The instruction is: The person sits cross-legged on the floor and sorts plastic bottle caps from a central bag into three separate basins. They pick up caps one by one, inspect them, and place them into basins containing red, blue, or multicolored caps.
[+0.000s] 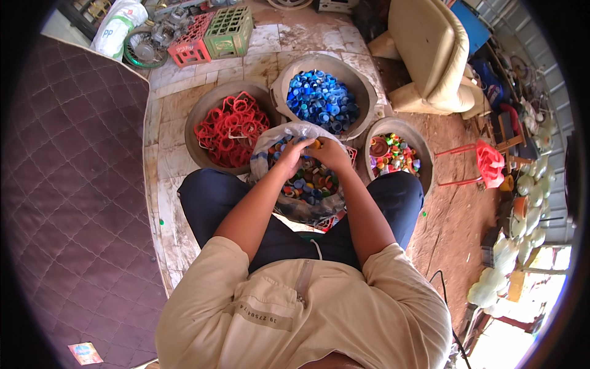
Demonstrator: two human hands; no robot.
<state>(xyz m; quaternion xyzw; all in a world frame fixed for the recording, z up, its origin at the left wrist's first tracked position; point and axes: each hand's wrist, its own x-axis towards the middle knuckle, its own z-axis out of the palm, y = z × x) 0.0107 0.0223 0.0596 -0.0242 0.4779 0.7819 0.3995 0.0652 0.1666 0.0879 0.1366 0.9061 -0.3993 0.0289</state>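
Note:
Between my knees stands a white plastic sack [263, 154] with its mouth rolled open, full of mixed-colour plastic bottle caps [314, 183]. My left hand [290, 157] and my right hand [333, 154] meet over the far part of the sack's mouth. An orange-yellow cap [316, 144] shows at the fingers of my right hand. Some blue shows beside my left fingertips, but whether that hand grips a cap is hidden. Beyond the sack sits a basin [368, 104] of blue caps [322, 99]. Red plastic rings [233, 129] fill the basin [192, 145] at left.
A smaller basin [426, 159] at right holds multicoloured caps [392, 154]. Red [190, 44] and green [229, 34] crates stand at the back left, a cream armchair [421, 50] at the back right. A dark quilted mat [83, 184] covers the left side. A red stool [488, 163] lies at right.

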